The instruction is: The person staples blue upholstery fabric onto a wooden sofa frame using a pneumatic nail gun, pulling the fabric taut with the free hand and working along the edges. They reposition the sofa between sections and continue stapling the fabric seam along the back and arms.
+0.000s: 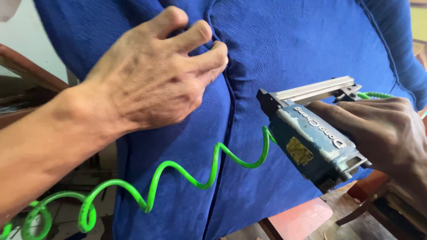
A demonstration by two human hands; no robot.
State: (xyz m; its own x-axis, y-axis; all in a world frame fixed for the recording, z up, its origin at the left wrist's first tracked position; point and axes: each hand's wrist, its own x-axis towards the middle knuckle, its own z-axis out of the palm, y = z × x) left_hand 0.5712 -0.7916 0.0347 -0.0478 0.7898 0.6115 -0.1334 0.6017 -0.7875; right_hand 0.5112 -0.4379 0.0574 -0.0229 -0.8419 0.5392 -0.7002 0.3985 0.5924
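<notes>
Your left hand point(155, 75) presses spread fingers into the blue cushion point(284, 49) at 11 o'clock; your right hand point(382, 129) grips the blue staple gun point(311, 142) at 3 o'clock, its green coiled hose point(178, 178) trailing toward 7 o'clock over a tiled floor point(66, 218).

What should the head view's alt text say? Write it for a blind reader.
A right hand holds a worn blue pneumatic staple gun against blue upholstery fabric, while the left hand digs its fingers into a seam. A coiled green air hose trails away lower left.

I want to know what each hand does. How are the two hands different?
The left hand presses spread, bent fingers into the blue cushion; the right hand is wrapped around a blue staple gun. The left holds no tool; the right grips one fed by a green coiled hose. Both are bare.
</notes>
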